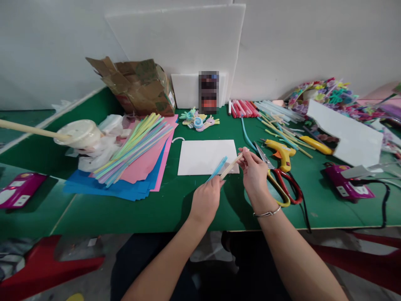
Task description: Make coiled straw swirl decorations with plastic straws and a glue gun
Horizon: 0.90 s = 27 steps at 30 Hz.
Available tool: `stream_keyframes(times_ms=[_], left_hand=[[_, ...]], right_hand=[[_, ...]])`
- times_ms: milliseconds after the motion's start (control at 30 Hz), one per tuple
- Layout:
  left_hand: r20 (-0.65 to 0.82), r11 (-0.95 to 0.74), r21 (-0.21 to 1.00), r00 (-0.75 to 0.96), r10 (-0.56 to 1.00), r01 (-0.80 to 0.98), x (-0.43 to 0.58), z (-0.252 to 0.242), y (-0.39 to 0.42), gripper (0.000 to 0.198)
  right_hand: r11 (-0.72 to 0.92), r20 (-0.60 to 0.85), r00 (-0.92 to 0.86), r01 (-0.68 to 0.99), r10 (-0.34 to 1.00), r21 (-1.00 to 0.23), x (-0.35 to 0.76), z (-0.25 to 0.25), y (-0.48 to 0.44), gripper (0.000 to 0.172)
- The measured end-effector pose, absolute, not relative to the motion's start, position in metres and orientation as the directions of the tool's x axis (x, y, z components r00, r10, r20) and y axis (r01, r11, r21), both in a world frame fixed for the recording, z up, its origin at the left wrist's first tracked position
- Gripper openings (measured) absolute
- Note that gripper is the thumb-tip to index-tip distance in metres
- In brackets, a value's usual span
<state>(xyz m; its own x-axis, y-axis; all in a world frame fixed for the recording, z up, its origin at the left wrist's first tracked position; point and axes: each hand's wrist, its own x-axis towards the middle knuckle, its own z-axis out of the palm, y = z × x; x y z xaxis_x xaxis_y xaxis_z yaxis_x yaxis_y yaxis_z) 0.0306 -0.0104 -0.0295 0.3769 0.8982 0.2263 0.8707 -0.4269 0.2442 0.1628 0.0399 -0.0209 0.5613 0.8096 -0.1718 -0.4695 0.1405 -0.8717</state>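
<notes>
My left hand (206, 197) is closed around the lower ends of light blue pipe cleaners (218, 166) and cream pipe cleaners (231, 166), which fan apart above the fist. With thumb and fingers, my right hand (253, 172) pinches the far end of the cream ones. Both hands are over the near right corner of a white rectangular board (203, 155) on the green table. Just right of my right hand lie large scissors (278, 179) with one yellow and one red handle. A yellow glue gun (282, 152) rests beyond them.
Coloured pipe cleaners (134, 146) lie on pink and blue sheets (109, 186) at left, near a white tub (83, 136). A cardboard box (140, 85) stands behind. Small pipe-cleaner flowers (199, 121), red-wrapped sticks (242, 108) and a yellow cutter (316, 145) lie farther back. A purple power strip (347, 182) is at right.
</notes>
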Motion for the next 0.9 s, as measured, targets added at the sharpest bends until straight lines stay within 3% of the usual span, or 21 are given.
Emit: stream_keyframes(times_ms=[367, 467, 533, 600, 900], left_hand=[[0.132, -0.355, 0.413, 0.33, 0.935, 0.839, 0.031, -0.027, -0.012, 0.028], [0.025, -0.255, 0.625, 0.308, 0.951, 0.738, 0.03, -0.023, -0.011, 0.027], [-0.035, -0.169, 0.796, 0.323, 0.946, 0.581, 0.029, -0.021, -0.009, 0.028], [-0.064, -0.093, 0.896, 0.333, 0.941, 0.435, 0.028, -0.019, -0.008, 0.028], [-0.183, 0.06, 0.945, 0.369, 0.911, 0.321, 0.029, -0.017, -0.007, 0.03]], right_hand=[[0.146, -0.155, 0.568, -0.449, 0.808, -0.882, 0.163, -0.021, 0.041, 0.029], [0.151, -0.165, 0.562, -0.473, 0.81, -0.868, 0.162, -0.019, 0.04, 0.029], [0.137, -0.176, 0.547, -0.484, 0.818, -0.864, 0.162, -0.017, 0.04, 0.028], [0.105, -0.193, 0.517, -0.491, 0.834, -0.865, 0.16, -0.016, 0.039, 0.026], [0.051, -0.234, 0.471, -0.516, 0.85, -0.855, 0.163, -0.018, 0.038, 0.023]])
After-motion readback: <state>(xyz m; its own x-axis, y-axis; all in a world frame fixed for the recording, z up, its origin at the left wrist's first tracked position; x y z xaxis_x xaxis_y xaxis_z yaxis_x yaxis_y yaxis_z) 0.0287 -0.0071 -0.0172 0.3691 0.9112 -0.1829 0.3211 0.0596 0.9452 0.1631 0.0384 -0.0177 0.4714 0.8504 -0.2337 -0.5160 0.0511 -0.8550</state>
